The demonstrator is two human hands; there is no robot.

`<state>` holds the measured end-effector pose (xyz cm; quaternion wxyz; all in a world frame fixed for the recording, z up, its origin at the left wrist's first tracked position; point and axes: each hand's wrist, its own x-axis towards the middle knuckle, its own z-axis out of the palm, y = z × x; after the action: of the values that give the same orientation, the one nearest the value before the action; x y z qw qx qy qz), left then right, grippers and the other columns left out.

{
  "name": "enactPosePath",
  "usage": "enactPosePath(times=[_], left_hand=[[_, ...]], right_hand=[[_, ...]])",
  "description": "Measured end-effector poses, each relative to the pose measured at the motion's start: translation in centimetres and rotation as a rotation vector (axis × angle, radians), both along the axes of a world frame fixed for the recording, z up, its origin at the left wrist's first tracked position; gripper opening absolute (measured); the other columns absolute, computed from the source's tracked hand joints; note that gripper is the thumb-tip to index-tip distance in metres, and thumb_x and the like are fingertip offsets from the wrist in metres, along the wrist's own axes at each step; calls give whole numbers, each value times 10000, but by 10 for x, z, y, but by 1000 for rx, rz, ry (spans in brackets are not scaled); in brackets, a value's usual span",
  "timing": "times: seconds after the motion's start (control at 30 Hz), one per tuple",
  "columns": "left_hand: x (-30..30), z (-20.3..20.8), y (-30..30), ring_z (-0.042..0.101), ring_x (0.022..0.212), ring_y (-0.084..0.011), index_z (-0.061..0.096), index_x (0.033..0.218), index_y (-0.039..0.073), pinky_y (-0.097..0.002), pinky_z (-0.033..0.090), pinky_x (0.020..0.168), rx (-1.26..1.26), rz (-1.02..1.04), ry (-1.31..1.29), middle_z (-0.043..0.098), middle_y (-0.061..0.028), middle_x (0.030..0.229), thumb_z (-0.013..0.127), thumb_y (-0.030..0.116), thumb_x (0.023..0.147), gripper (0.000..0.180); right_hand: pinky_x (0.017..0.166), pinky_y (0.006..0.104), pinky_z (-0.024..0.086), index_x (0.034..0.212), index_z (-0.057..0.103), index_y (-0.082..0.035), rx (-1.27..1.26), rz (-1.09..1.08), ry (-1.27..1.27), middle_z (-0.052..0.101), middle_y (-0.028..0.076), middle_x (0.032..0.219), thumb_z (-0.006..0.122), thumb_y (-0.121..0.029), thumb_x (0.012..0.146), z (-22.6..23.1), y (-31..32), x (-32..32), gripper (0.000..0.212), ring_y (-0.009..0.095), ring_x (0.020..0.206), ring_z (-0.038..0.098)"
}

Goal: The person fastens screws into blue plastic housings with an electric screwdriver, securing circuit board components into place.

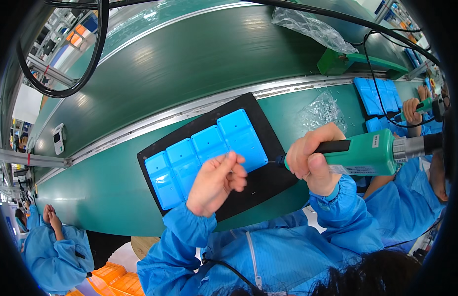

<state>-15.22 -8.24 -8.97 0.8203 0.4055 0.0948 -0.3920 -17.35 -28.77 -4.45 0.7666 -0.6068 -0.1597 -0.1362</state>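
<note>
Right hand (315,158) is clamped around a green electric screwdriver with a black strip and a silver-grey collar (369,155), which lies nearly level with its dark nose pointing left. Its thin bit reaches to the lower right corner of a bright blue moulded plastic panel with four raised rectangular sections (204,140); whether the tip touches the panel cannot be told. The left hand (220,181) hovers over the near edge of the panel, its fingers curled in toward the thumb; blur hides whether their tips meet or hold anything small.

The panel lies at a slant on a black rectangular mat (276,182), which rests on a green tabletop (110,182). Just beyond the screwdriver, to the right of the mat, is a clear plastic bag with small metallic pieces (322,111). Along the far side of the tabletop runs a pale metal rail (194,111), with a wide dark green belt (189,54) past it.

Farther right, more blue plastic panels (377,96) lie near a co-worker's hand (412,111), which grips another green screwdriver (424,105). At the lower left, a blue-sleeved co-worker (59,254) sits with hands together.
</note>
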Motion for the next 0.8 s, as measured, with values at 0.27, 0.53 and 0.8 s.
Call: enactPosePath(times=[0.27,0.53,0.8], left_hand=[[40,-10,-27,411,626,-92,517,1023,-22,-219,354,583,58,48,-5,448,18,685,403,187,914,261],[51,-26,-35,437,657,-100,512,1064,-29,-227,370,611,21,-26,-107,491,0,729,396,125,898,255],[50,-29,-37,462,647,-119,515,1029,-25,-239,393,605,54,-14,-133,510,-29,728,400,103,888,223]], right_hand=[[497,213,411,810,524,-19,-103,-25,71,559,49,686,649,-143,766,-8,-2,1,181,86,553,505],[482,214,409,799,538,-26,-147,-40,88,559,44,678,670,-169,751,-10,-2,3,200,80,545,506],[486,214,410,788,541,-70,-164,20,209,560,12,620,727,-163,685,-12,4,-1,232,84,511,523]])
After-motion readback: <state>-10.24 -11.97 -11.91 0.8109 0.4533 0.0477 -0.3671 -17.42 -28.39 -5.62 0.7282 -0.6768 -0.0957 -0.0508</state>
